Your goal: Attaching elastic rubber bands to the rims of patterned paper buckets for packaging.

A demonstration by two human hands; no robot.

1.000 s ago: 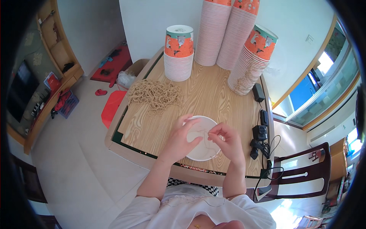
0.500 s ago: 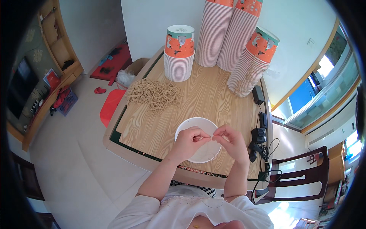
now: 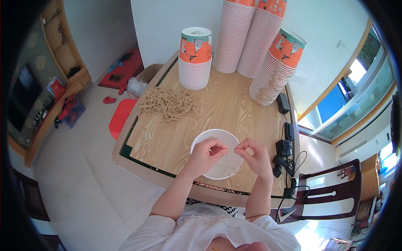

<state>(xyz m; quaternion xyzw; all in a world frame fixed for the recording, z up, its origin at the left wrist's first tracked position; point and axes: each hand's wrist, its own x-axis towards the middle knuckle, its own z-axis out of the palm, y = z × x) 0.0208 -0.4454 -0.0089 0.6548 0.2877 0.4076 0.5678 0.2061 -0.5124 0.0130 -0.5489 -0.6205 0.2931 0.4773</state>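
Observation:
Both my hands are over a white round paper tub [image 3: 228, 133] that stands open side up near the table's front edge. My left hand [image 3: 204, 155] is closed in a pinch over its left side, and my right hand [image 3: 256, 160] pinches over its right side. Between the fingertips is a small gap. What they grip looks like a thin string, pale and hard to make out; a fine strand seems to hang down inside the tub. Farther back at left lies a loose tangle of beige twine [image 3: 167, 105].
Stacks of upside-down paper tubs stand at the back: a short one [image 3: 195, 73], two tall ones [image 3: 232, 42], and a leaning one [image 3: 274, 77] with twine down its side. Black adapters and cables [image 3: 284, 148] line the right edge. A dark chair [image 3: 331, 196] and red stool [image 3: 122, 119] flank the wooden table [image 3: 159, 146].
My fingertips, which met over the tub, have drawn slightly apart. My left hand has shifted a little to the left; both hands stay pinched.

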